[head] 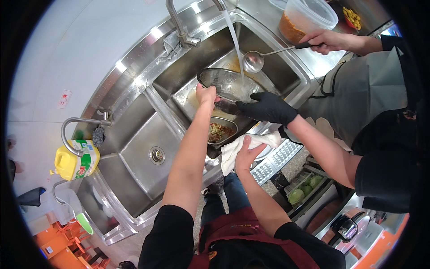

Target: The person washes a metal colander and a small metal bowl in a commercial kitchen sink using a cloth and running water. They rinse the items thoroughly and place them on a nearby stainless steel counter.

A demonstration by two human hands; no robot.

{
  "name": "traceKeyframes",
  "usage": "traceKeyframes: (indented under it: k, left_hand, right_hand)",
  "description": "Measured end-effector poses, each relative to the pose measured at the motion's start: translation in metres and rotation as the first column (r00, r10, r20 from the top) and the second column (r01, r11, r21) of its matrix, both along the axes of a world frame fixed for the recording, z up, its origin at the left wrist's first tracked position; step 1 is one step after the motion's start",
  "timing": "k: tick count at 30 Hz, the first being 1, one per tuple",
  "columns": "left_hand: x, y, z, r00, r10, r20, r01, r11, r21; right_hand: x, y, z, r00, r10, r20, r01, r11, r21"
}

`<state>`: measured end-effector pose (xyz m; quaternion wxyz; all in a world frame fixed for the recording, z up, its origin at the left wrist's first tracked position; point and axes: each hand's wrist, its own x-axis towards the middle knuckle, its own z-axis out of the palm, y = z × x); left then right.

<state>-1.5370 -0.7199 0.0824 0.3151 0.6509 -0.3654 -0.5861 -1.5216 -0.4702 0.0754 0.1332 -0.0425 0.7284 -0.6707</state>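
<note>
My left hand grips the near left rim of a metal basin tilted in the right-hand sink bowl. Water from a running faucet falls into this basin. A co-worker's black-gloved hand is at the basin's right side. In my right hand is a bunched white cloth, over the sink's front edge. Between my forearms, a metal strainer basket holds chopped food scraps. A co-worker's bare hand holds a metal ladle beside the water stream.
Left stands another sink bowl with a drain, a curved faucet and a yellow jug. A plastic tub with orange contents sits at the upper right. A perforated metal strip and a crate of green vegetables lie lower right.
</note>
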Motion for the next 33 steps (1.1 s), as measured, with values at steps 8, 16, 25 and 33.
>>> traceKeyframes:
  k: [8, 16, 25, 33]
  left_hand:
    - [0.023, 0.003, 0.08, 0.699, -0.257, 0.667, 0.512, 0.831, -0.217]
    - [0.024, 0.015, 0.153, 0.3, -0.211, 0.93, 0.876, 0.446, -0.181]
    - [0.043, 0.019, 0.191, 0.356, -0.165, 0.92, 0.847, 0.473, -0.243]
    - [0.163, 0.02, 0.251, 0.658, -0.171, 0.733, 0.616, 0.682, -0.394]
  right_hand:
    - [-0.001, 0.002, 0.004, 0.999, -0.006, -0.033, 0.01, 0.993, 0.115]
    - [-0.001, 0.002, 0.002, 0.993, -0.015, -0.12, 0.037, 0.983, 0.182]
    - [0.002, 0.006, 0.0, 0.97, 0.076, -0.229, -0.024, 0.974, 0.224]
    - [-0.032, 0.057, -0.004, 0.96, 0.267, -0.082, -0.2, 0.862, 0.465]
